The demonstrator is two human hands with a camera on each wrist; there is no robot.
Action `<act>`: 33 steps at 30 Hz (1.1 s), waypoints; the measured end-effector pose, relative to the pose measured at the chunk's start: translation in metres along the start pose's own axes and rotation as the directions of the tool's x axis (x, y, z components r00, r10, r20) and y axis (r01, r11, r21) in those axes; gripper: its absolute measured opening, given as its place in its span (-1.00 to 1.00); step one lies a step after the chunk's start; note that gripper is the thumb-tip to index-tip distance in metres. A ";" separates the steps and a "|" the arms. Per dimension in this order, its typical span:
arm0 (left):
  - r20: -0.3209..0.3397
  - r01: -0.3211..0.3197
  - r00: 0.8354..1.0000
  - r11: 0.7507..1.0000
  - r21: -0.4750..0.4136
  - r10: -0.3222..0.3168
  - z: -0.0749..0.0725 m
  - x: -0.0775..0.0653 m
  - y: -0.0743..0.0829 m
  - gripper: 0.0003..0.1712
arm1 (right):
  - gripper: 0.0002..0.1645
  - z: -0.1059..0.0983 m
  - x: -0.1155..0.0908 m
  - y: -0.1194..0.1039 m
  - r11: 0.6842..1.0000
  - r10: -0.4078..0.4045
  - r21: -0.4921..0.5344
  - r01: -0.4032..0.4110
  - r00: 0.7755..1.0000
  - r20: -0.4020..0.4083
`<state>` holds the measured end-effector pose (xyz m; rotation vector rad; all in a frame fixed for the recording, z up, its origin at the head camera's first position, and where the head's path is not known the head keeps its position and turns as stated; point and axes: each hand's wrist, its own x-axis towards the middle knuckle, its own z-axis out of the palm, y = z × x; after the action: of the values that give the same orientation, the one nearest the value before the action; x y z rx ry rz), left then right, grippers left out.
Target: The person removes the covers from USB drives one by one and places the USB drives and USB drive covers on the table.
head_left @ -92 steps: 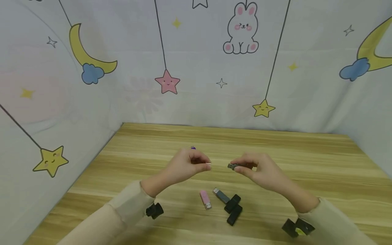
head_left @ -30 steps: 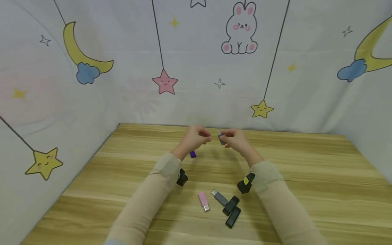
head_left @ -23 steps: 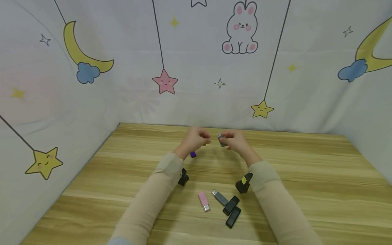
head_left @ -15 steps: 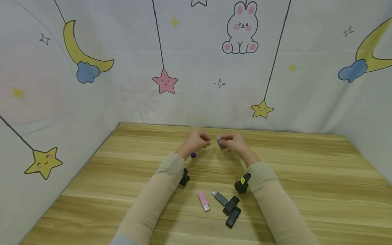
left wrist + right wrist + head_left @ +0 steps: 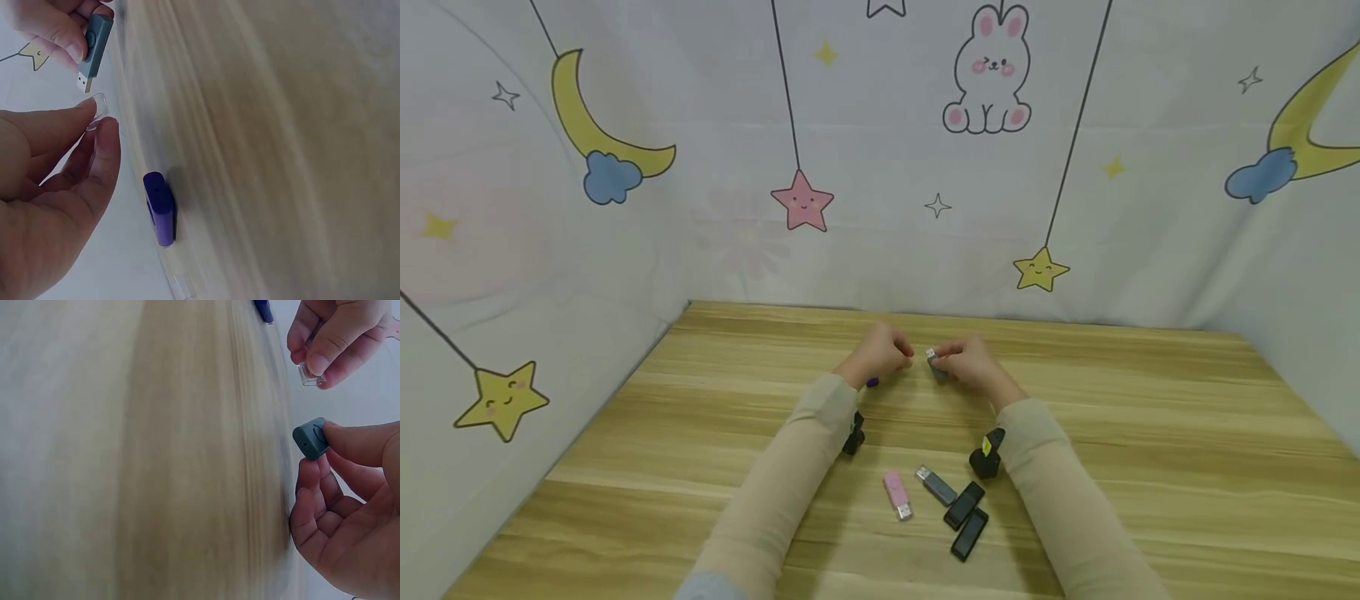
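My left hand (image 5: 878, 354) pinches a small clear plastic cap (image 5: 100, 111) between thumb and fingertips. Facing it, my right hand (image 5: 973, 365) holds a grey-blue USB flash drive (image 5: 937, 367) between thumb and fingers, its bare metal plug (image 5: 84, 82) pointing toward the cap. A short gap separates plug and cap. In the left wrist view a purple USB flash drive (image 5: 161, 209) lies on the table below the left hand; the head view shows only a bit of it beside the left wrist.
Nearer on the wooden table (image 5: 1150, 400) lie a pink flash drive (image 5: 897, 495), a grey one (image 5: 936, 485) and two black ones, one (image 5: 965, 505) beside the other (image 5: 970, 534). Another clear cap (image 5: 182, 285) lies past the purple drive. A patterned cloth (image 5: 887, 250) hangs behind.
Since 3.1 s ago both hands have gone farther from the body and closer together. Over the last second they drop slightly and come back a little, cap and drive still held.
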<state>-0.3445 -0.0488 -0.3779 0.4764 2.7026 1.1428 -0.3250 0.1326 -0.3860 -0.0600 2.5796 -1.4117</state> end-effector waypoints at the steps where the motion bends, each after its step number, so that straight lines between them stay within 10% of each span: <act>1: 0.004 0.004 1.000 1.000 0.006 -0.004 0.001 0.000 0.000 -0.81 | -0.60 0.000 0.000 0.001 1.000 -0.007 -0.011 0.007 1.000 0.002; 33: 0.060 0.053 0.996 0.992 0.111 -0.060 0.006 0.006 0.005 -0.80 | -0.71 0.004 0.004 -0.002 0.981 -0.033 -0.188 0.035 0.999 0.017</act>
<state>-0.3471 -0.0392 -0.3789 0.4413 2.7153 0.9527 -0.3286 0.1274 -0.3875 -0.1420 2.7053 -1.1683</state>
